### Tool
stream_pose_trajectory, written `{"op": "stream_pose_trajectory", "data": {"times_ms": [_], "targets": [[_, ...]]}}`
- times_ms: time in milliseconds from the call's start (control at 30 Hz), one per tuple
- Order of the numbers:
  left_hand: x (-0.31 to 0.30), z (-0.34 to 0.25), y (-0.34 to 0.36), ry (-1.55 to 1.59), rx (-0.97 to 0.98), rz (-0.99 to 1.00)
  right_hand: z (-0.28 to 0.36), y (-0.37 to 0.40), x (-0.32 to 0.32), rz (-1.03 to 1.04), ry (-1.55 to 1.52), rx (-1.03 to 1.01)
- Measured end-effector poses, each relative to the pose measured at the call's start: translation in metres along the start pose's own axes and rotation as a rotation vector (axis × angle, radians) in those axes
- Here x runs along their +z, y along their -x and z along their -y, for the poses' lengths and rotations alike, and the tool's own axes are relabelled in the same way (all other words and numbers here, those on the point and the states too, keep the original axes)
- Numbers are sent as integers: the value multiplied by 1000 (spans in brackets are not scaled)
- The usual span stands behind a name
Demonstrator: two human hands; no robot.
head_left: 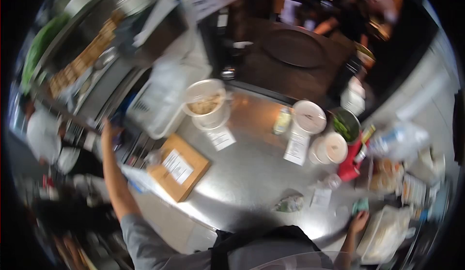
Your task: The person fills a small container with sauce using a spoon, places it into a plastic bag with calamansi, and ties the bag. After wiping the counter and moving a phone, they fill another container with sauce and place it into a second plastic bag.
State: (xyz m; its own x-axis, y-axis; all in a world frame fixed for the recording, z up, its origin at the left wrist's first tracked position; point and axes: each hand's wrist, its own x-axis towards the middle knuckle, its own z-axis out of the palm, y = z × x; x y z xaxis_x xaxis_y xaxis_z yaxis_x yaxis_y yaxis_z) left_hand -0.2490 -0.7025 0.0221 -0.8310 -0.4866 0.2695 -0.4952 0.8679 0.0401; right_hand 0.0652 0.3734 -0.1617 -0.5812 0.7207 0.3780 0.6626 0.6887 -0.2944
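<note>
My left hand [110, 130] reaches out at the left, near the shelving beside the counter; blur hides its fingers. At the lower right, my right hand [359, 221] is closed on a small green item [360, 206] over the counter's edge. A cardboard box [193, 154] with a printed label lies on the steel counter [242, 173], right of my left forearm. To the left of my right hand are a paper slip [321, 198] and a small clear packet [290, 203]. A clear bag of pale food [385, 233] sits right of my right hand.
Clear tubs [206, 103] stand on a receipt at the counter's back. More lidded tubs [309, 117], a bottle [282, 121] and a pot with greens [345, 124] stand back right. A co-worker [46, 134] is at the left; another person [356, 20] is beyond the pass.
</note>
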Motion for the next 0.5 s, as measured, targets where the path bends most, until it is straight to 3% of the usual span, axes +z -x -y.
{"op": "stream_pose_trajectory", "data": {"times_ms": [33,100,133,167,233,267,300,433,500], "targets": [[-5,3,-5,74,-140,148,4,0,-6,82,-65,52],[4,29,-2,260,-221,29,11,2,1,-133,-50,-36],[-15,16,10,179,-198,45,21,2,-6,-125,-51,-34],[-19,13,15,177,-294,74,30,1,-13,-114,-58,-49],[-26,15,18,365,-351,51,41,0,-21,-85,-83,0],[-52,2,30,715,-400,284,44,-1,-25,-68,-97,12],[-76,-18,45,681,-549,270,46,0,-26,-72,-101,21],[-103,-27,69,1207,-530,288,46,-1,-29,-45,-100,53],[-103,-19,69,1457,-432,437,49,-2,-32,-20,-106,47]]}}
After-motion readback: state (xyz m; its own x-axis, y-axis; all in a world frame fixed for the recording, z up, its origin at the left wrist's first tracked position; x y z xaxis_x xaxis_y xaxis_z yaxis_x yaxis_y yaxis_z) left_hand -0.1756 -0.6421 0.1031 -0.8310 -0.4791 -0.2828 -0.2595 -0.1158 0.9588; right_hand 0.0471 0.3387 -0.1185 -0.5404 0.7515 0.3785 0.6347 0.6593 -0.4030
